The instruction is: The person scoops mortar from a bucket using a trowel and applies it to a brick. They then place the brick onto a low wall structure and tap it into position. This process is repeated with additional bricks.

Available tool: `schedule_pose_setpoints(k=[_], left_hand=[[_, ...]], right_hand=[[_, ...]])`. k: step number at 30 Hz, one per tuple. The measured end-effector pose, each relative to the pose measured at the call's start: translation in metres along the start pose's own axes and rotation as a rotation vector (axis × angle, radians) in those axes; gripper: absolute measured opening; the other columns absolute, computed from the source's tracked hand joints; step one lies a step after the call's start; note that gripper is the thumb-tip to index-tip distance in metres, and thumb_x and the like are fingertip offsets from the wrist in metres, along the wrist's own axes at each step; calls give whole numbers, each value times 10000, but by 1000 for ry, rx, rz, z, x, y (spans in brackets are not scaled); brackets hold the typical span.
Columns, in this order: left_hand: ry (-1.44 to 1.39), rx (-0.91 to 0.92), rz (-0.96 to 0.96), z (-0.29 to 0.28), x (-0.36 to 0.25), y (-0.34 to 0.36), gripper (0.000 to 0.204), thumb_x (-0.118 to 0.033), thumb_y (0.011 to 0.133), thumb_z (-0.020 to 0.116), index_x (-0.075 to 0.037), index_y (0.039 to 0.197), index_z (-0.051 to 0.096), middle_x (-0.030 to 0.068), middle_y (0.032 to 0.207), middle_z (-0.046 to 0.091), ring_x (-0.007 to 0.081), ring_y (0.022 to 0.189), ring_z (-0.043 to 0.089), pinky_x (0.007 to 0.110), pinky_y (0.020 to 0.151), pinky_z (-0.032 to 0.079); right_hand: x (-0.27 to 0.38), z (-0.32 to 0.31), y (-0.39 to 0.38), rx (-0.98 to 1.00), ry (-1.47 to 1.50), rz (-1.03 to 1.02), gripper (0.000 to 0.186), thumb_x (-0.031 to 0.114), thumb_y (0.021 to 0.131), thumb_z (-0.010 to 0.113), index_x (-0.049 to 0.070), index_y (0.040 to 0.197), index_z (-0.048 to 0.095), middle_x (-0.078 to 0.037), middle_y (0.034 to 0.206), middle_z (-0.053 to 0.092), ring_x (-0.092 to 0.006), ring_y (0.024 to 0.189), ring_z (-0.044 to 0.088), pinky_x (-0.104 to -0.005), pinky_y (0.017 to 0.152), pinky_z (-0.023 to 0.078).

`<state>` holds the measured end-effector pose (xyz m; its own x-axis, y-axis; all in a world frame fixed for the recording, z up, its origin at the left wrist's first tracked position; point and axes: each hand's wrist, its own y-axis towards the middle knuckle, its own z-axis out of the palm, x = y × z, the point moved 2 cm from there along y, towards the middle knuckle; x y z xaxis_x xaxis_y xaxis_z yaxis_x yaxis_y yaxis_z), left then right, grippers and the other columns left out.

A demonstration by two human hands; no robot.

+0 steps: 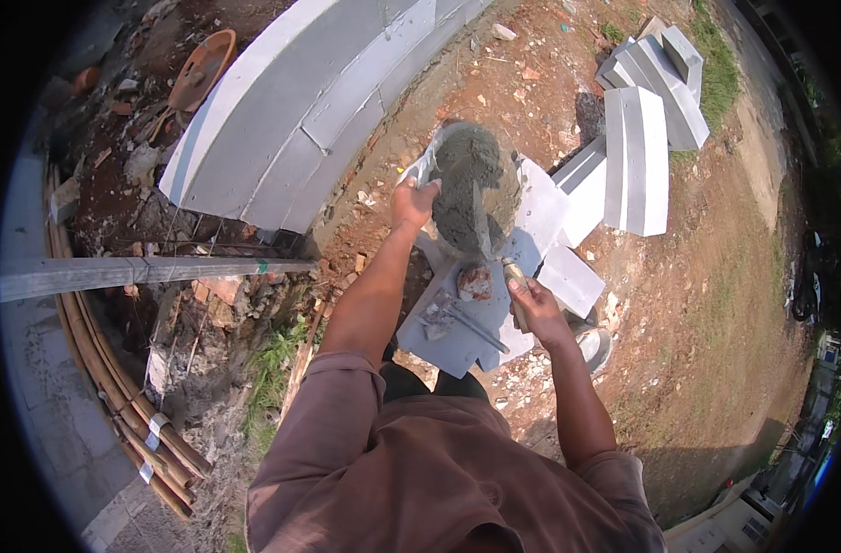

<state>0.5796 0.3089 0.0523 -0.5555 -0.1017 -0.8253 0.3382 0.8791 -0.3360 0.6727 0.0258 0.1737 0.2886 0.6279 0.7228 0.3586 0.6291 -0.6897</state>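
Note:
Grey wet mortar (459, 170) fills much of a round pale bucket (424, 164) in front of me. My left hand (414, 202) grips the bucket's left rim, thumb on the inner side. In my right hand (538, 313) is a trowel by its wooden handle (515, 288); its mortar-smeared blade reaches into the bucket. Under and around the bucket lie flat light-grey blocks (540, 198). A reddish brick piece (474, 284) and a mortar-crusted bar-like tool (476, 329) rest on the slab nearest me.
A low wall of grey blocks (301, 120) curves along the upper left. Loose blocks (635, 157) are piled at right. A wooden beam (153, 275) crosses at left, above rubble and bamboo poles (130, 405). An orange basin (202, 69) sits behind the wall.

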Motion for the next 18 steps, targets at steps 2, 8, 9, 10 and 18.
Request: schedule_pose_setpoints(k=[2,8,9,10,18], left_hand=[[-45,-49,79,-30,-29,-27,406,-313,754,703,-16,1024,647,141,875,679,226,793,638,346,750,465],[453,-58,-13,-130,-74,-98,437,-362,721,690,-82,1054,648,166,944,658,309,912,624,396,794,478],[546,-88,4,-144,-77,-112,431,-369,721,683,-97,1053,653,158,944,659,298,918,623,405,797,480],[585,-101,15,-154,-71,-122,426,-368,723,681,-102,1055,654,158,947,659,299,918,623,405,799,480],[402,-479,151,-211,-50,-193,308,-322,713,675,-52,857,639,177,708,629,358,701,617,436,657,475]], right_hand=[[-12,-14,15,16,-169,-122,328,300,898,535,24,1072,506,-22,695,520,-99,561,503,-262,516,422],[55,-20,21,103,-1361,-489,497,307,851,545,41,1249,412,-218,924,623,-361,786,623,-414,723,502],[73,-7,25,140,-1485,-621,495,284,853,535,71,1281,403,-209,916,626,-350,782,626,-419,712,505],[85,7,28,171,-1607,-754,501,261,856,526,101,1312,393,-199,908,630,-339,779,630,-425,701,508],[27,149,11,512,-1425,-555,524,232,848,492,82,1339,392,-226,1096,592,-370,998,578,-438,868,449]])
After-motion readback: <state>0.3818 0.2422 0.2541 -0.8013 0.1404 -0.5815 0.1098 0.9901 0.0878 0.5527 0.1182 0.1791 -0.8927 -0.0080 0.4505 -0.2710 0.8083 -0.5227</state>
